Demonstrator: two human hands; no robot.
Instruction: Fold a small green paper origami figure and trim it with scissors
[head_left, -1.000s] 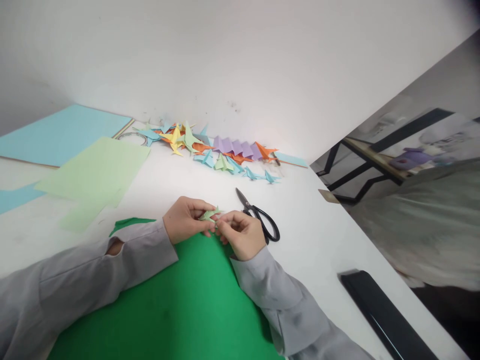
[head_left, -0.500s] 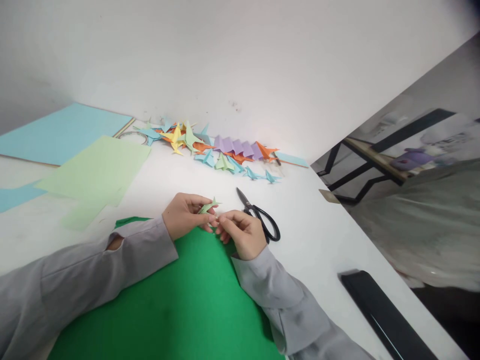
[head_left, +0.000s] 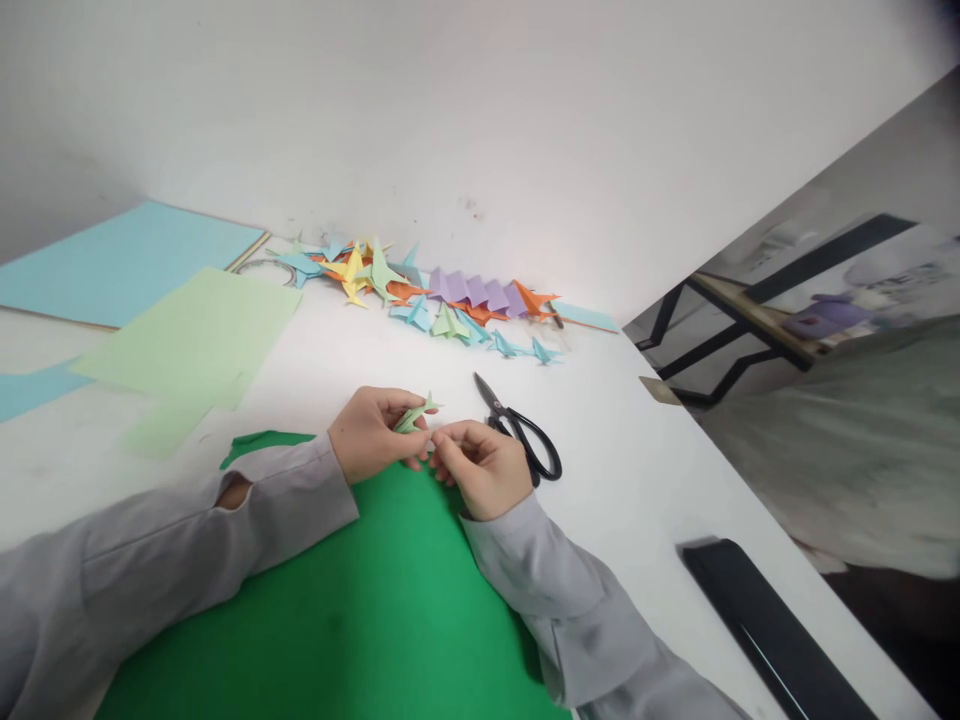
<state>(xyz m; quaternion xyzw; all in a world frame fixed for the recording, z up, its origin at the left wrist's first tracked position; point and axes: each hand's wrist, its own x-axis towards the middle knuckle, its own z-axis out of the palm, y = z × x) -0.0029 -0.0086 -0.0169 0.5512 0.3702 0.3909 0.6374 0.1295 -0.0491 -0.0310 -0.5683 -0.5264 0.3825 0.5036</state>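
Note:
A small folded light green paper crane (head_left: 412, 417), with a pointed tip sticking up, is pinched between the thumb and fingers of my left hand (head_left: 375, 432). My right hand (head_left: 484, 465) is closed at the crane's near right end, thumb and forefinger pressed together. The fingers hide exactly where they grip the paper. Just beyond my right hand lies a pair of black-handled scissors (head_left: 517, 425), blades pointing away. Both forearms rest above a green cloth (head_left: 337, 620).
Folded paper cranes (head_left: 382, 272) in several colours line the wall, beside purple folded pieces (head_left: 476, 292). At left lie light green sheets (head_left: 195, 335) and a large blue sheet (head_left: 127, 265). A long black case (head_left: 772, 630) sits near the table's right edge.
My hands stay almost in place, with the right fingertips shifted very slightly left against the crane. The scissors and the other papers have not moved.

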